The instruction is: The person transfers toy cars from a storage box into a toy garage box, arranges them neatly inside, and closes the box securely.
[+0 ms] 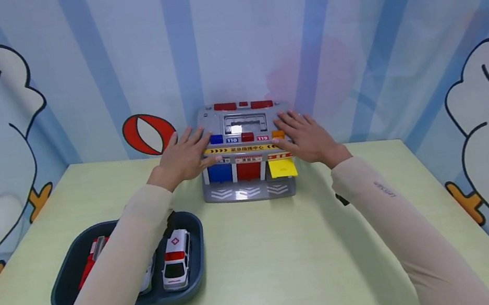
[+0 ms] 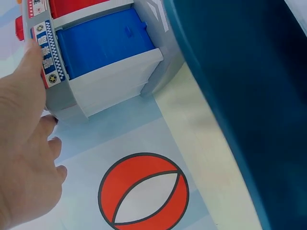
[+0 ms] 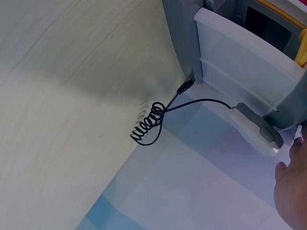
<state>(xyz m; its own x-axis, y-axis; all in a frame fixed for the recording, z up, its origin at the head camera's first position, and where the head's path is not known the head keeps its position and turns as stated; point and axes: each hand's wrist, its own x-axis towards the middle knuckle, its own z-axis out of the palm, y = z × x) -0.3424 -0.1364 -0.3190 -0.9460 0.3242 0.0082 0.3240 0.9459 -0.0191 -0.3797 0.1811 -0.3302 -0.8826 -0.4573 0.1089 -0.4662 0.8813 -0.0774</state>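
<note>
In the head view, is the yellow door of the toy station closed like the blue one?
No, the yellow door sticks out from the toy station, while the blue door sits flush.

The toy station (image 1: 245,149) looks glossy plastic, the tabletop (image 1: 284,257) smooth, faintly wood-grained.

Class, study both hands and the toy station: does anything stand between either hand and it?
Nothing visible does: the left hand and right hand touch the toy station at its two sides. The dark blue tub lies nearer the head camera, and the corded handset is beside the station; neither comes between.
</note>
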